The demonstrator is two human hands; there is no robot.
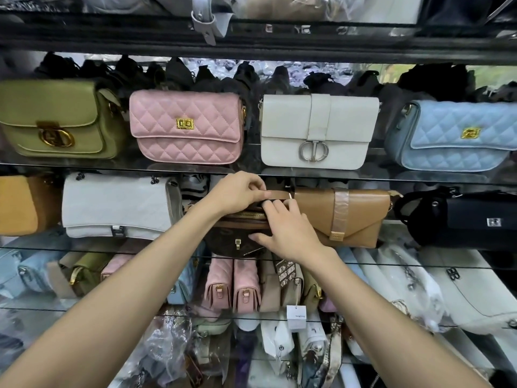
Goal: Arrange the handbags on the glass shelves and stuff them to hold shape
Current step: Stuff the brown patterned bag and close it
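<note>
Bright, even light w/ soft shadows; glare streaks on the glass shelf [419, 179] front edge. Wide-angle bends shelves at frame edges. Top & bottom corners blurry, centre approx sharp.

Tight squeeze on the middle glass shelf [84, 249]: the dark brown bag [237, 233] sits wedged between the white quilted bag [114, 205] at nine o'clock and the tan envelope bag [344, 217] at three o'clock, touching the tan one. Straight up at twelve, the upper shelf edge [391, 180] caps the slot, so headroom is slim. Both hands, left hand [240, 191] and right hand [285, 228], fill the front opening. Only open lane runs from six o'clock, toward the camera
</note>
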